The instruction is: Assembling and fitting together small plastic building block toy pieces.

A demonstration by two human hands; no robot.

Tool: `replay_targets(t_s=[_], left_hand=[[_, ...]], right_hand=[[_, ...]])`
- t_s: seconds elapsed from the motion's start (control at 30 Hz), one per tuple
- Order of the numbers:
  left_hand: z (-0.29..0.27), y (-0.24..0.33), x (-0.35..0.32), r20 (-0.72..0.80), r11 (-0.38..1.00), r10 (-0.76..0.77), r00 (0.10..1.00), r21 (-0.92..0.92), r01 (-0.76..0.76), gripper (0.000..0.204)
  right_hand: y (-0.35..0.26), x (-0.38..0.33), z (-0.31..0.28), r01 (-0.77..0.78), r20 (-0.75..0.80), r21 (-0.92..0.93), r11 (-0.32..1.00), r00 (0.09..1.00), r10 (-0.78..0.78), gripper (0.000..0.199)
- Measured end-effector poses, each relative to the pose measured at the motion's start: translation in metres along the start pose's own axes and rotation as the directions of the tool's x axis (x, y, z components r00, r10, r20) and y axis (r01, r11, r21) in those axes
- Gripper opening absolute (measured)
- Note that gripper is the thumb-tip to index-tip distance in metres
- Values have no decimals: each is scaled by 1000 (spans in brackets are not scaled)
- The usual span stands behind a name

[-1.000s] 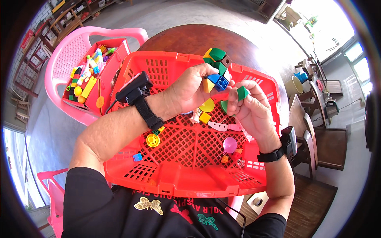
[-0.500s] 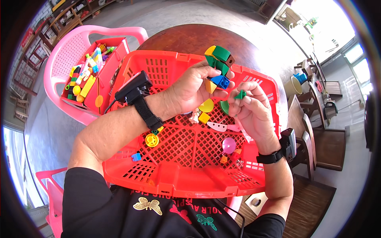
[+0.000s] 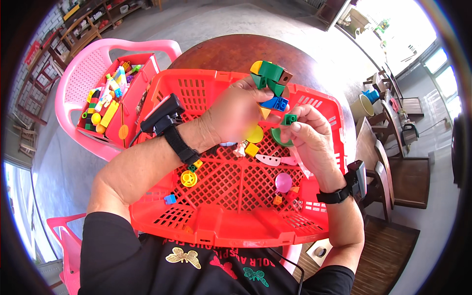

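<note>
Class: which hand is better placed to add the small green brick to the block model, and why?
Probably the right hand: it already pinches the small green brick just below the block model, while the left hand is busy holding that model above the red basket.

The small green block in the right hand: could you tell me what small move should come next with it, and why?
Probably bring the small green block up to the block cluster and press it on. The right hand pinches it just below the cluster, which the left hand holds above the red basket.
</note>
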State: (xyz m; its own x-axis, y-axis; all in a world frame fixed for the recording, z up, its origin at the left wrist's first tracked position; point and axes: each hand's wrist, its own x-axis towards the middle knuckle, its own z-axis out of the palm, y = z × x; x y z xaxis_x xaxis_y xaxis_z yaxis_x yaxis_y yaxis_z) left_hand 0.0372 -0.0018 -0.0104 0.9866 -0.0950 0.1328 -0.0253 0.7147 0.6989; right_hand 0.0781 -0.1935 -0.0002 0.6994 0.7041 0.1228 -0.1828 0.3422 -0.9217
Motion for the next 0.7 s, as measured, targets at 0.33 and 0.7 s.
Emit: replay_targets(t_s=[0.33, 0.7], left_hand=[[-6, -3, -1, 55, 995, -80, 995, 63, 77, 34], [-3, -6, 0, 37, 989, -53, 998, 143, 47, 29]], right_hand=[[-4, 1, -1, 3, -52, -38, 999, 999, -5, 10], [1, 3, -5, -28, -66, -59, 998, 998, 24, 15]])
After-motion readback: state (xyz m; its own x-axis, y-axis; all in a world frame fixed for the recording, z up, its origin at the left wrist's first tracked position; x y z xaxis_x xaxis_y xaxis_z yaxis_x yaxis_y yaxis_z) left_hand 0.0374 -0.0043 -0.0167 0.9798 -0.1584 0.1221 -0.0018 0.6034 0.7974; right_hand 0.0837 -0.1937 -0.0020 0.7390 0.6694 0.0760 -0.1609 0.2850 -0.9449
